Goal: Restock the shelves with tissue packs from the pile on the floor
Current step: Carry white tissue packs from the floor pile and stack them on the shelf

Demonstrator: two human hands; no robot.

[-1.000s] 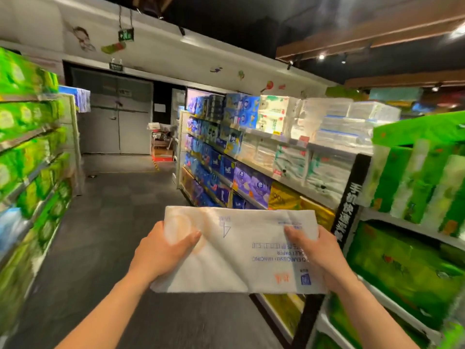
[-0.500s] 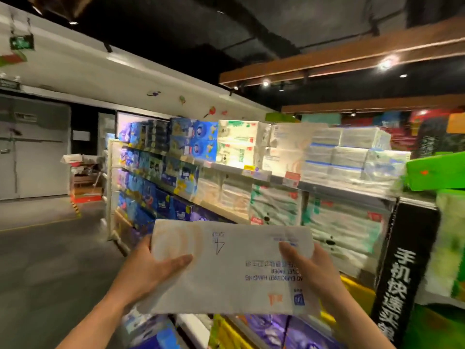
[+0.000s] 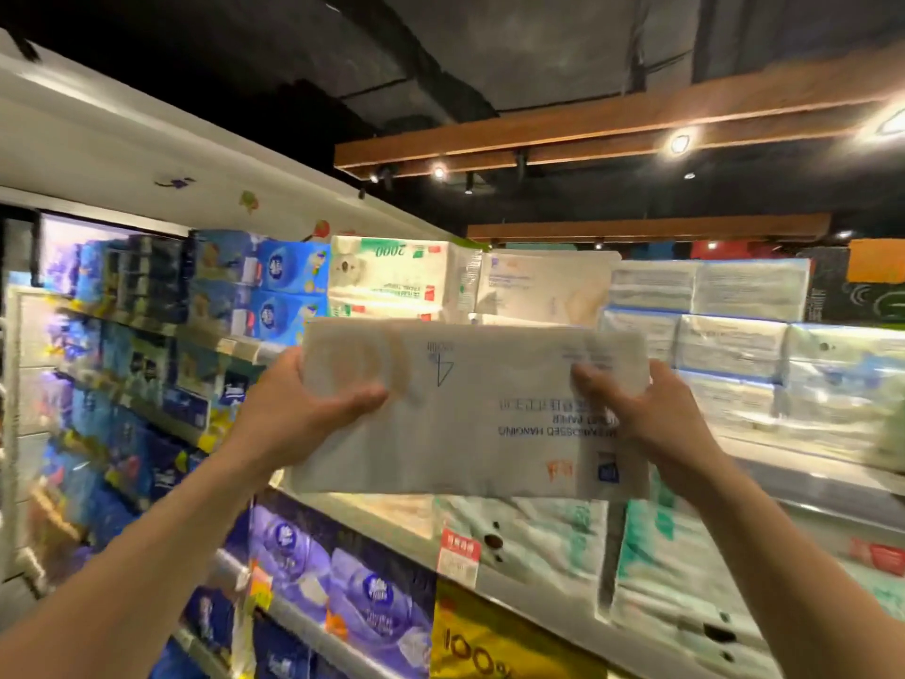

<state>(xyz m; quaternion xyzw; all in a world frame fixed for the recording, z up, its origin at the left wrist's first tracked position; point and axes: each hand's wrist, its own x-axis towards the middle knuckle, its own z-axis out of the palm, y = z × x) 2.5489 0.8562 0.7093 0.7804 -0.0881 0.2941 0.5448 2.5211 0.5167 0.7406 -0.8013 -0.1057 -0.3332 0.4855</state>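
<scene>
I hold a white tissue pack [image 3: 485, 423] with blue upside-down print up at chest height in front of the shelves. My left hand [image 3: 298, 409] grips its left end, thumb across the front. Its right end is gripped by my right hand [image 3: 641, 414]. Behind the pack, the top shelf [image 3: 803, 448] carries stacked white and pale packs [image 3: 548, 281]. The floor pile is out of view.
Blue and purple tissue packs [image 3: 274, 286] fill the shelves to the left. Green-printed white packs [image 3: 538, 536] sit on the shelf below, with yellow packs [image 3: 480, 649] lower down. A red price tag [image 3: 459, 556] hangs on the shelf edge. Wooden ceiling beams [image 3: 587, 129] carry spotlights.
I have turned from the aisle to face the right-hand shelves and lifted the pack from waist height up toward the top shelf. Both hands keep their grip.
</scene>
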